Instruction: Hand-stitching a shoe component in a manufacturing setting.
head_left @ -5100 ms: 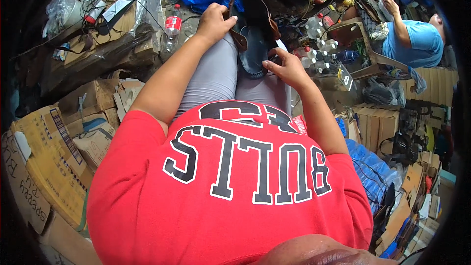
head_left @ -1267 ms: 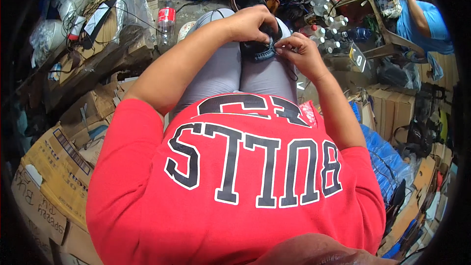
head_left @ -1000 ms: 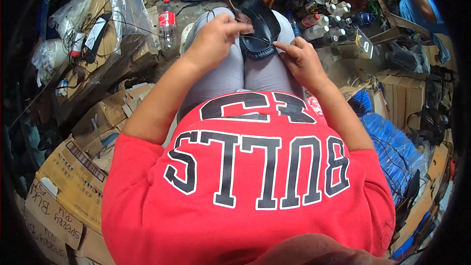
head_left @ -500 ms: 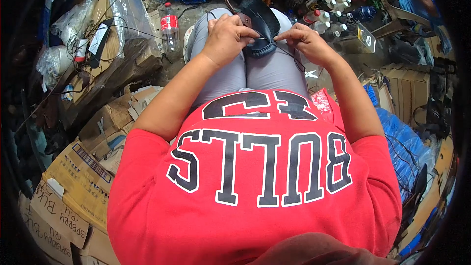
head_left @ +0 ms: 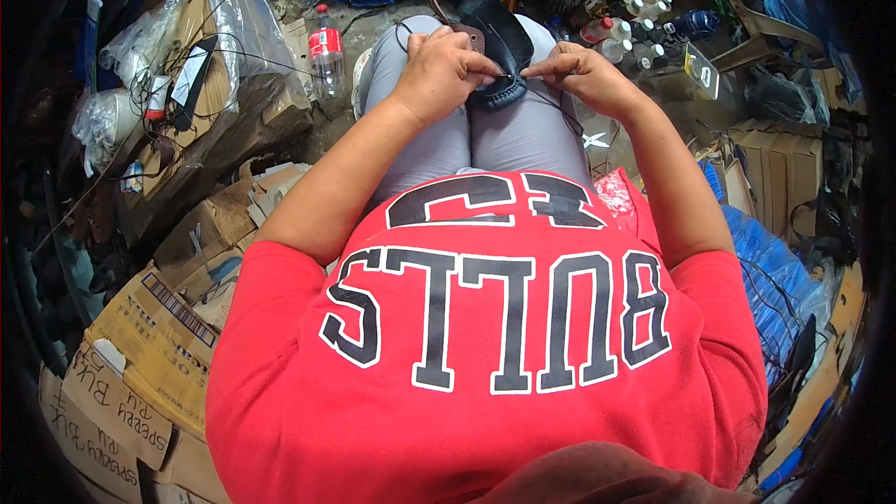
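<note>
A dark shoe with a black inside and a brown rim rests across my thighs, its stitched toe seam towards me. My left hand bends over the shoe's left side, thumb and finger pinched at the seam. What it pinches is too small to make out. Opposite it, my right hand pinches close to the same seam, its fingertips just apart from the left ones. Dark thread hangs below the right hand, and another dark loop shows beside the left hand.
A clear bottle with a red label stands left of my knees. Several bottles cluster at the far right beside a wooden frame. White-handled scissors lie right of my thigh. Cardboard covers the near left.
My left fingertips have shifted slightly right, closer to the seam and to the right fingertips. A thin light line seen at the left fingers earlier is now mostly hidden. The shoe stays put.
</note>
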The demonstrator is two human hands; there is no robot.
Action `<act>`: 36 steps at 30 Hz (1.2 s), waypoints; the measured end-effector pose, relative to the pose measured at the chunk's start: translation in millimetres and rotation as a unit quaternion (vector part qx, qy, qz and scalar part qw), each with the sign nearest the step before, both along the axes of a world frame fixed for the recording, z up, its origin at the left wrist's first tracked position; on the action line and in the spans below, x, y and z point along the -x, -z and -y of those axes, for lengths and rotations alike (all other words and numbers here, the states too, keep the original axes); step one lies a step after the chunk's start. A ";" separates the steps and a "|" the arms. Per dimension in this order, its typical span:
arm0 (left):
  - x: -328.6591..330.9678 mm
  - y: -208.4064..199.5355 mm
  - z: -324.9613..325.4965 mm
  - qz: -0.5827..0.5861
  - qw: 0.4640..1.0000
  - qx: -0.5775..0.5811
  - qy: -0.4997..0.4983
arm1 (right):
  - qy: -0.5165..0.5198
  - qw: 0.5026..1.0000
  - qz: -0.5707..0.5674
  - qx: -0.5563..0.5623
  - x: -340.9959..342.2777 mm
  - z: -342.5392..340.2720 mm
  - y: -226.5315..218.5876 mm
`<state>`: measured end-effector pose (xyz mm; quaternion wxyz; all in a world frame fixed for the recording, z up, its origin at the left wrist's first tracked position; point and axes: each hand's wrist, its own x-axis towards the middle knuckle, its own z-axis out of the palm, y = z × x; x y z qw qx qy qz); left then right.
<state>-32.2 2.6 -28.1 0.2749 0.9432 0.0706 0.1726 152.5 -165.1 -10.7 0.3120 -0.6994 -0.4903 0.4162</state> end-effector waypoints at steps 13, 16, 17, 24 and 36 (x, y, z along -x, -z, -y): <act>10.0 -13.5 -1.7 -0.089 0.996 0.030 0.006 | 0.120 0.980 -0.158 -0.010 24.4 8.3 -2.0; 6.3 -16.5 5.8 -0.126 0.986 0.090 -0.056 | 0.136 0.974 -0.182 0.001 23.4 4.4 1.2; 2.9 -19.7 9.4 -0.152 0.980 0.098 -0.080 | 0.137 0.974 -0.181 0.000 19.8 4.1 5.6; -14.2 -7.9 15.7 -0.150 0.972 0.154 -0.090 | 0.109 0.978 -0.180 0.010 19.2 -7.2 -0.6; 8.5 -25.1 -1.5 -0.144 0.989 -0.015 0.007 | 0.108 0.984 -0.141 0.016 1.2 1.0 -8.7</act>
